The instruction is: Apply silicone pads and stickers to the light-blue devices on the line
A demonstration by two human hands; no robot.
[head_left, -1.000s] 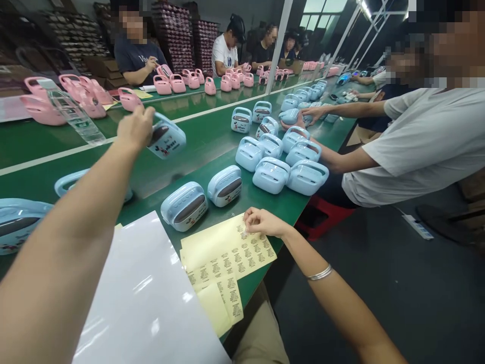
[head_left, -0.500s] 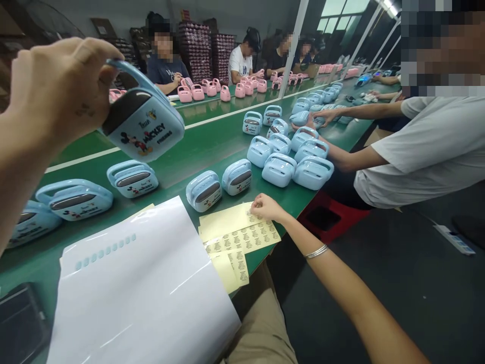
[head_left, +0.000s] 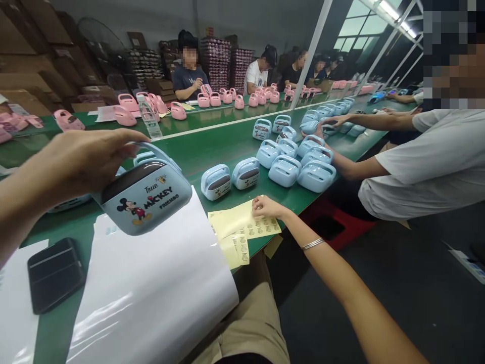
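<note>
My left hand (head_left: 100, 156) is closed round the handle of a light blue portable speaker (head_left: 151, 205), which hangs tilted above a white glossy sheet (head_left: 151, 293). Mickey Mouse and lettering are printed on its front, below a dark grille. My right hand (head_left: 267, 207) has its fingertips pinched on a yellow sticker sheet (head_left: 231, 215) near the table edge. Small printed labels show along that sheet's lower part; whether a single label is between the fingertips cannot be made out. Just beyond the sheet stand two blue speakers (head_left: 245, 174).
Several more blue speakers (head_left: 285, 171) crowd the green table to the right, where a co-worker's hands (head_left: 335, 121) handle one. A black phone (head_left: 56, 275) lies at left. A water bottle (head_left: 148, 116) and pink speakers (head_left: 215, 99) stand farther back, with people seated behind.
The speaker in my left hand has come down, nearer the white sheet, and its printed front faces me more. My right hand stays at the sticker sheet. The view has swung left.
</note>
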